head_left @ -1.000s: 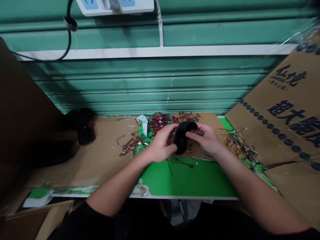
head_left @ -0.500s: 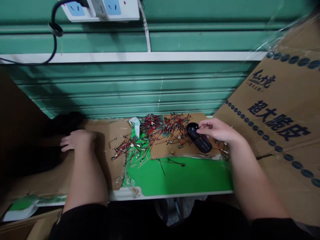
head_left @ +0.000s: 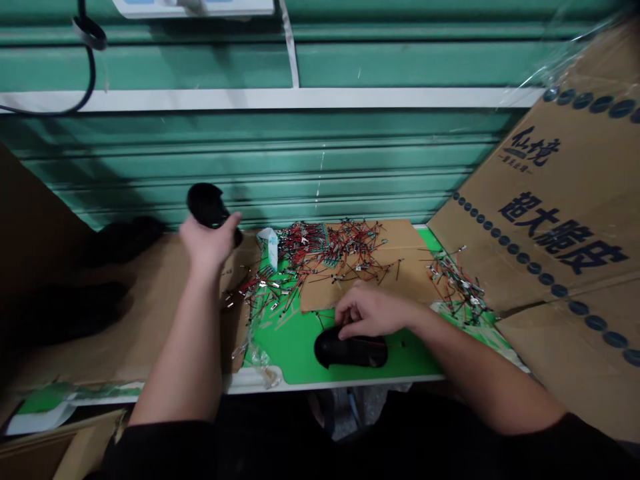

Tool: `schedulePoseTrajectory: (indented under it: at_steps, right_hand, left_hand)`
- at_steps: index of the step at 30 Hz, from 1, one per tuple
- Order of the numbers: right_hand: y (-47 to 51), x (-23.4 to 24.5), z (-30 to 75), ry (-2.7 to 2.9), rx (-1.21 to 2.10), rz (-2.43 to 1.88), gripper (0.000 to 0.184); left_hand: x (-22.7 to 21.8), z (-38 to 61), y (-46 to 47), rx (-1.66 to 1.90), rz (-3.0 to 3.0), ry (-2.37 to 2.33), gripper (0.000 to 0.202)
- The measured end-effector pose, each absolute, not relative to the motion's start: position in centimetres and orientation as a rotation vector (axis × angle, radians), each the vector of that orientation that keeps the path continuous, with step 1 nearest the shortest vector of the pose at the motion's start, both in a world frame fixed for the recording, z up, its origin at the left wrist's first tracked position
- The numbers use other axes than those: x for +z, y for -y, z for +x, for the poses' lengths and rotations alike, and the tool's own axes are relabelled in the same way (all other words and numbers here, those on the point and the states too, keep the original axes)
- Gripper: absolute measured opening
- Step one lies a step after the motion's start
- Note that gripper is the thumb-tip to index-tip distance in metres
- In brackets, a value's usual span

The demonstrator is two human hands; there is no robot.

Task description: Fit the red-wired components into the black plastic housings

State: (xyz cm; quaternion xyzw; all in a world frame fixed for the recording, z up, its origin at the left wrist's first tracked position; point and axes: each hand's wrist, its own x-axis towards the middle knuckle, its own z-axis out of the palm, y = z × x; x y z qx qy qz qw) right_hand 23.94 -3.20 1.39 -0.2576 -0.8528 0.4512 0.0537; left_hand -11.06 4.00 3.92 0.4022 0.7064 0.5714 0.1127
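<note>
My left hand (head_left: 207, 241) grips a hollow, elongated black plastic shell (head_left: 209, 205), raised and tilted at the left in front of the green wall. Its fingers are mostly hidden behind the shell, with the thumb at the right edge. On the green surface near the front edge lies a second long black plastic shell (head_left: 350, 348). My right hand (head_left: 373, 311) is on its upper edge, fingers curled in and thumb against it. Behind that hand is a pile of small parts with red and black wires (head_left: 330, 243), spread over cardboard.
More wired parts (head_left: 457, 287) lie at the right beside a large printed cardboard box (head_left: 565, 213). At the left, further dark pieces (head_left: 90, 310) rest on a cardboard sheet (head_left: 150, 320). A white power strip (head_left: 200, 7) hangs on the ribbed wall above.
My left hand has risen and moved right, now with a black shell. My right hand has come left and toward me; the other shell now lies on the green surface instead of the cardboard.
</note>
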Motion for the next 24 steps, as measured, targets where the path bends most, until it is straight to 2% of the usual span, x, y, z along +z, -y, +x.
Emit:
schedulePoseTrajectory:
  at_steps: [2,8,12,17,24]
  right_hand:
    - [2.6,1.7,24.7,2.606,1.290,-0.777,0.020]
    - [0.4,3.2,27.7,2.617,1.302,-1.024,0.015]
    - [0.4,2.9,27.3,2.796,1.233,-1.046,0.022]
    - [0.9,2.8,27.0,2.936,1.136,-0.995,0.012]
    - [0.6,4.1,28.2,2.448,1.094,-0.939,0.021]
  left_hand:
    - [3.6,-7.0,-3.7,1.662,1.166,-1.789,0.047]
    - [2.3,1.1,-0.6,1.365,1.280,-1.355,0.040]
    - [1.6,3.3,0.7,1.259,1.109,-1.167,0.041]
    - [1.3,4.3,1.3,1.226,0.948,-1.060,0.048]
    - [0.2,4.6,1.7,1.141,1.009,-0.946,0.047]
